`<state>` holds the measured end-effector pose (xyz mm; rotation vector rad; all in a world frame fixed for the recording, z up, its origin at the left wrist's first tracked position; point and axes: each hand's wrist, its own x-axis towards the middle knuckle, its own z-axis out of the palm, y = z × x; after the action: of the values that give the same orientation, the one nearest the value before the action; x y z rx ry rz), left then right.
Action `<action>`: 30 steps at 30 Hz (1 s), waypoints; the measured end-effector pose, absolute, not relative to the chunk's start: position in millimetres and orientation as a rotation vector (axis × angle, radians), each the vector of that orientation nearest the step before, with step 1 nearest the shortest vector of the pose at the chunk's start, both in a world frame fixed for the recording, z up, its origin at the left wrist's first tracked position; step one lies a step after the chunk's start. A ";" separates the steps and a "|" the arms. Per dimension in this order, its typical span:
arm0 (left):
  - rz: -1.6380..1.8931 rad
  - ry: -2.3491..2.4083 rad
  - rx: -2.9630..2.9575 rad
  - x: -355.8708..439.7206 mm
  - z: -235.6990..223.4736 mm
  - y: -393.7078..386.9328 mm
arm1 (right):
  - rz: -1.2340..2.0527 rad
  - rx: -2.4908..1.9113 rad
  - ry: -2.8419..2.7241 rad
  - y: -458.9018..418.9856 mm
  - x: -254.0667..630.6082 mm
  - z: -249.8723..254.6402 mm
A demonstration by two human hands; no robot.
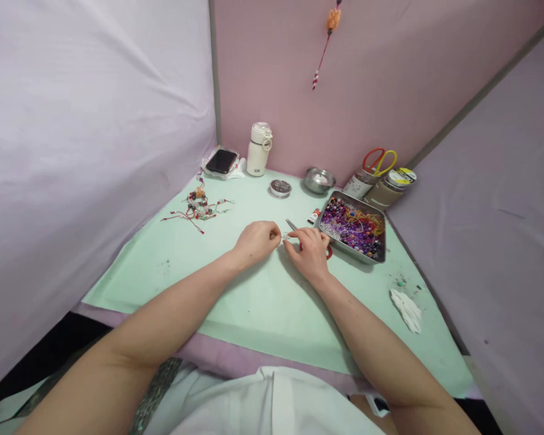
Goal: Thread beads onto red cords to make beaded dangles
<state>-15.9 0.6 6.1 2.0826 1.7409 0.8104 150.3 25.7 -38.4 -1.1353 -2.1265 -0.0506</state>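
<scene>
My left hand [258, 238] is closed in a pinch near the middle of the table, its fingertips on something too small to make out. Close beside it, my right hand [311, 251] has thumb and index finger drawn together at a tiny clear piece [285, 236], perhaps a bead. Under my right hand lies a pair of scissors [329, 251] with red handles; the blades point away to the left and the middle is hidden. A metal tray [361, 260] of purple, red and dark beads with tangled thread stands just right of that hand.
Beaded red cords [199, 207] lie at left. Along the back are a phone [222, 161], a white bottle [259, 151], a spool [280, 188], a metal bowl [318, 181] and jars [390, 188]. A small tube [314, 215] and crumpled tissue [407, 310] lie at right.
</scene>
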 end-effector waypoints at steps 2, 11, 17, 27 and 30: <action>0.805 1.754 2.077 -16.0 5.6 0.7 | -0.058 -1.127 -2.127 25.6 150.2 -38.4; 0.763 1.804 2.135 -13.9 6.1 -1.7 | -0.083 -1.118 -2.134 25.1 149.5 -38.2; 0.710 1.836 2.203 -11.2 4.4 -3.7 | -0.069 -1.108 -2.136 25.0 149.7 -38.3; 0.719 1.800 2.286 -10.7 -0.1 -4.1 | -0.055 -1.112 -2.140 23.6 148.2 -36.4; 0.708 1.803 2.293 -9.4 0.3 -5.2 | -0.064 -1.117 -2.144 23.4 147.8 -36.2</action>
<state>-9.4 -5.2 0.3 2.2928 1.8030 0.7081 147.8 23.4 -36.2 -1.1174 -2.1441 -0.0639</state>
